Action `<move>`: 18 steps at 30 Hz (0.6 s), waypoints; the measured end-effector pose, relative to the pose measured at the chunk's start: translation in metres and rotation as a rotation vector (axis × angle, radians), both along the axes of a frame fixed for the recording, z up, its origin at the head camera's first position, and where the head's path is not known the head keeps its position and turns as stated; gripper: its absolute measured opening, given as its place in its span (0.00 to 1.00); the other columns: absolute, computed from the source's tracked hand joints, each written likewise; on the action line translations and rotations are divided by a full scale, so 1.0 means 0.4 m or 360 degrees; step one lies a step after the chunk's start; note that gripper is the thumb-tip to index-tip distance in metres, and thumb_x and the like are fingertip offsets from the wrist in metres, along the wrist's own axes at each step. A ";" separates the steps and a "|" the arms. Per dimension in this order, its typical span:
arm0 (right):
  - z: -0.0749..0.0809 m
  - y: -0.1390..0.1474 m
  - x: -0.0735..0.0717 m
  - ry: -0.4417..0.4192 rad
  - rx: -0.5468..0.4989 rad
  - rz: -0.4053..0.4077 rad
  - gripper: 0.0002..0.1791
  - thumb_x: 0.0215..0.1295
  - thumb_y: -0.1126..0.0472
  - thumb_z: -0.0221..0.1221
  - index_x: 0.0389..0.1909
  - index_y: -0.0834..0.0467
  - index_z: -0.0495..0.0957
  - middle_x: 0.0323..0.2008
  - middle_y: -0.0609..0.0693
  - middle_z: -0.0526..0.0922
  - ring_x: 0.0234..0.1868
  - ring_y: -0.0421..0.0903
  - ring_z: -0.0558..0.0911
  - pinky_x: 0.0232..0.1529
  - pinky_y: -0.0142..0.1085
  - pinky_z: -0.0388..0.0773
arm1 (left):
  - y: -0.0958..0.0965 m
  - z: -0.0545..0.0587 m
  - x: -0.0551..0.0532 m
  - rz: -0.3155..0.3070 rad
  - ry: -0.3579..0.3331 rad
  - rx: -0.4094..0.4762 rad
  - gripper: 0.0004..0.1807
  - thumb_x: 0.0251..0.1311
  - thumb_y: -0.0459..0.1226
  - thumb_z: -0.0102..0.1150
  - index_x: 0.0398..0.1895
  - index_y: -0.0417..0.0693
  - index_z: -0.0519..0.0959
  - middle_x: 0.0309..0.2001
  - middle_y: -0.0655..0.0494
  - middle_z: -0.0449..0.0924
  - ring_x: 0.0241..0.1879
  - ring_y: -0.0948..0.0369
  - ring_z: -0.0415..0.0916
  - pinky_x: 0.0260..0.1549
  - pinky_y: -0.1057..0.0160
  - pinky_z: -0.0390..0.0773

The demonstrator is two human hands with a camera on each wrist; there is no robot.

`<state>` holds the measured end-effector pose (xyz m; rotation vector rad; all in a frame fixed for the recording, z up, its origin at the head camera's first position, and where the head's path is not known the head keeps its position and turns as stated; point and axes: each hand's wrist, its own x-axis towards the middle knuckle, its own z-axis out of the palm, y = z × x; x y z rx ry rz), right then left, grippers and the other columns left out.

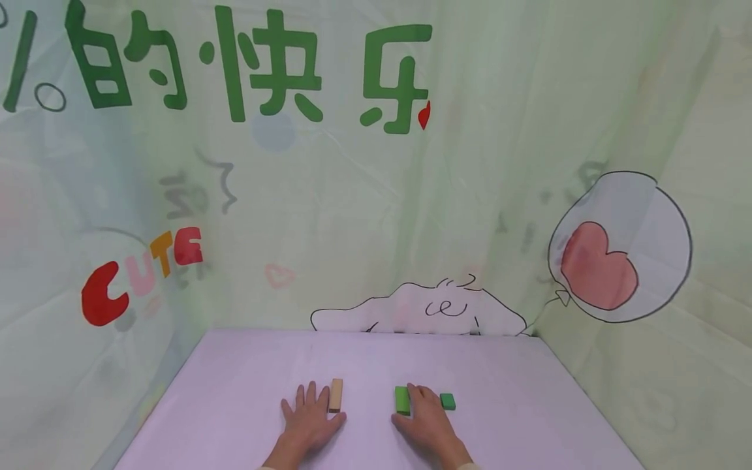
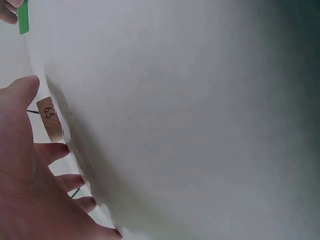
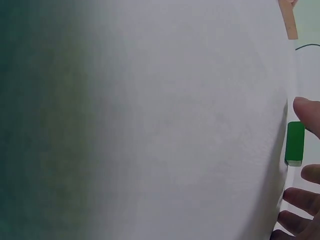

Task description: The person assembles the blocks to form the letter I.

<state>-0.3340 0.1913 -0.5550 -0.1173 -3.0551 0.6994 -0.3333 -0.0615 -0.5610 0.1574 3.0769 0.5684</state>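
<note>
The left hand point(image 1: 308, 424) lies with its fingers spread apart, thumb and index finger about the near part of the wooden block point(image 1: 336, 395), which sits just to its right; neither seems to grip it. The right hand point(image 1: 427, 424) is likewise loose, thumb and fingers apart, with the light green block point(image 1: 401, 399) between thumb and index finger; whether skin touches it, I cannot tell. The dark green block point(image 1: 448, 401) sits just right of that hand's fingers, so a sideways sweep of the hand could knock it. Either longer block might be turned askew if a fingertip catches only one end, and a one-sided push could slide it, as nothing braces it. The table point(image 1: 364, 362) is pale lilac and looks smooth. Around it hangs a pale curtain point(image 1: 470, 163) printed with green characters point(image 1: 288, 65), a colourful "CUTE" point(image 1: 102, 294) and a balloon point(image 1: 664, 235) bearing a heart.
</note>
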 end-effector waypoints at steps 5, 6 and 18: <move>0.002 0.000 0.004 0.0009 -0.0030 -0.0002 0.47 0.47 0.41 0.67 0.64 0.63 0.65 0.60 0.65 0.66 0.61 0.62 0.65 0.58 0.56 0.64 | 0.002 0.000 -0.001 0.0003 0.0015 0.0011 0.43 0.53 0.64 0.51 0.65 0.46 0.66 0.67 0.36 0.55 0.67 0.35 0.44 0.54 0.26 0.33; 0.001 0.000 0.005 0.0015 -0.0034 -0.0003 0.46 0.48 0.41 0.67 0.64 0.63 0.65 0.59 0.64 0.66 0.61 0.61 0.65 0.57 0.56 0.64 | 0.003 0.000 -0.001 0.0001 0.0020 0.0014 0.42 0.53 0.64 0.51 0.65 0.46 0.66 0.67 0.36 0.55 0.67 0.35 0.44 0.54 0.26 0.33; 0.011 -0.016 0.000 0.0082 -0.0004 0.0004 0.43 0.47 0.43 0.68 0.61 0.62 0.68 0.58 0.63 0.68 0.60 0.61 0.66 0.56 0.56 0.65 | 0.000 -0.006 -0.027 0.0018 0.0118 0.0116 0.42 0.52 0.62 0.55 0.64 0.45 0.68 0.66 0.34 0.56 0.67 0.35 0.43 0.57 0.29 0.35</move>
